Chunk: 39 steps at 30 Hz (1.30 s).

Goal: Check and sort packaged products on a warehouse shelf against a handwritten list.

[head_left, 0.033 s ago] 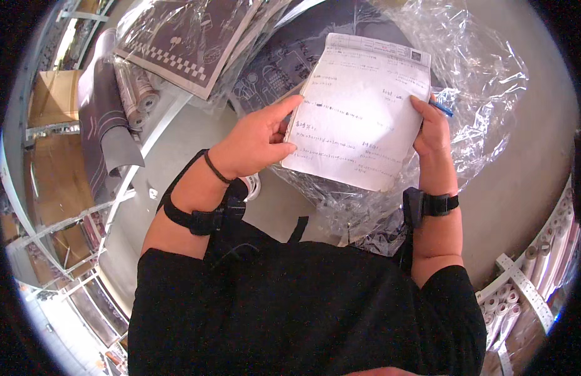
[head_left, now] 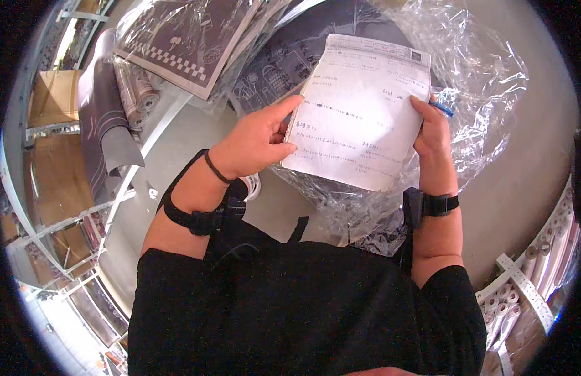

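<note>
A stack of white paper sheets [head_left: 356, 116] covered in handwriting is held up in front of me, slightly tilted. My left hand [head_left: 259, 138] grips its left edge, thumb on top and fingers partly hidden beneath. On the opposite edge my right hand [head_left: 433, 125] pinches the sheets, thumb on the front. A blue pen [head_left: 443, 109] sticks out from the fingers of that same hand. Below the sheets lies crumpled clear plastic wrap [head_left: 475, 69], over a dark grey printed mat [head_left: 265, 84] with white line drawings.
Another dark mat with a checkered border [head_left: 177, 47] lies in plastic at the upper left. Beside it are a grey rolled mat [head_left: 112, 119] and wrapped rolls [head_left: 140, 97]. Cardboard boxes [head_left: 58, 97] fill a shelf on the left. More rolls [head_left: 502, 307] sit by a white rack [head_left: 525, 291] at lower right.
</note>
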{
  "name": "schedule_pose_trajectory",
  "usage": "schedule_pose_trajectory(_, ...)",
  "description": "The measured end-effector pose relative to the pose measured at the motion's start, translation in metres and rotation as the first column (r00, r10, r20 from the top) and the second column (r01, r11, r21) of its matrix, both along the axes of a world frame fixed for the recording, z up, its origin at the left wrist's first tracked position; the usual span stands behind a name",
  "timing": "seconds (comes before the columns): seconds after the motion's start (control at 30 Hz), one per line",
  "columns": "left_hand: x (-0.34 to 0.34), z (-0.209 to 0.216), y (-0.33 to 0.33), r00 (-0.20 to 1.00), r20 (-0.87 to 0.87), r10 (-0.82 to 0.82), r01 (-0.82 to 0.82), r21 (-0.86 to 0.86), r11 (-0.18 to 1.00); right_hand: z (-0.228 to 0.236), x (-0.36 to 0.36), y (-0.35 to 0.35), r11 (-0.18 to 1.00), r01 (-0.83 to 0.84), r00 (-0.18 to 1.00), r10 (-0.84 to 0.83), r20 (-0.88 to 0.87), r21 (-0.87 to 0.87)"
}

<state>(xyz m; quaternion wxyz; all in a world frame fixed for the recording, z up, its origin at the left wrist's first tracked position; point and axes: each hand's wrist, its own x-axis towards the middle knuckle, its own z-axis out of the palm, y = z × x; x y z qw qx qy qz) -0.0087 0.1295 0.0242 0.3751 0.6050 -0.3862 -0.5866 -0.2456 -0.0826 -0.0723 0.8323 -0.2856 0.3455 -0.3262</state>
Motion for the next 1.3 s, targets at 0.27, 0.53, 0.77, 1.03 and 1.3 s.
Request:
schedule_pose_trajectory(0.27, -0.003, -0.002, 0.001, 1.000, 0.004, 0.017, -0.017, -0.073, 0.997, -0.001, -0.002, 0.002, 0.999, -0.027, 0.999, 0.026, -0.020, -0.034)
schedule_pose_trajectory(0.53, -0.004, 0.004, 0.001, 0.999, 0.030, -0.013, 0.014, -0.019, 1.000, 0.005, -0.002, 0.005, 0.997, -0.016, 1.000, 0.015, -0.019, -0.077)
schedule_pose_trajectory(0.77, -0.002, 0.007, 0.002, 1.000, 0.007, -0.029, 0.029, -0.025, 0.999, 0.008, -0.008, 0.005, 0.998, -0.043, 0.996, 0.039, -0.080, -0.050)
schedule_pose_trajectory(1.03, -0.003, 0.010, -0.008, 0.992, -0.078, -0.100, 0.098, -0.027, 0.995, 0.017, -0.016, 0.008, 0.996, -0.024, 0.996, 0.017, -0.086, -0.089)
schedule_pose_trajectory(1.3, -0.008, 0.019, -0.006, 0.995, -0.004, -0.099, 0.099, -0.022, 0.995, 0.010, -0.025, 0.006, 0.999, 0.011, 0.995, -0.006, 0.104, -0.050)
